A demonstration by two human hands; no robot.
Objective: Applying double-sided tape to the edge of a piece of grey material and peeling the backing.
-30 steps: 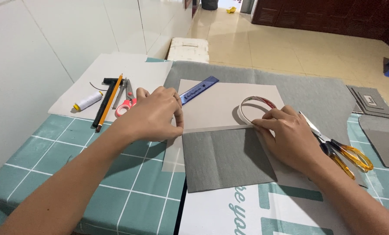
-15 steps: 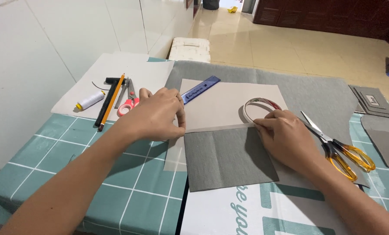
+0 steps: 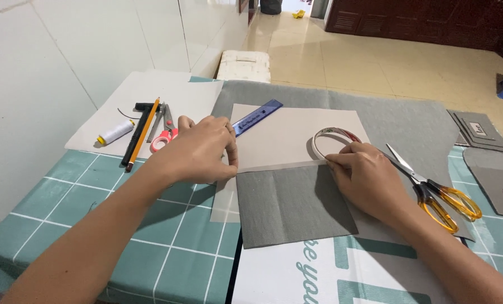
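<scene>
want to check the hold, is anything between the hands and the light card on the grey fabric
Nothing visible. The left hand presses the light card at its left edge, the right hand at its lower edge over the grey fabric piece. The tape loop lies on the card just above the right fingers.

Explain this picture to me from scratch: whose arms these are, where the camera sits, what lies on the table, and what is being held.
The camera is worn on a person's head and looks down, so both arms are that person's own. The left hand and right hand press flat on a pale card sheet lying over a dark grey fabric piece; neither grips anything. On the teal checked tablecloth lie a blue ruler, a tape ring, orange-handled scissors, a pencil, small pink-handled scissors and a spool of thread.
</scene>
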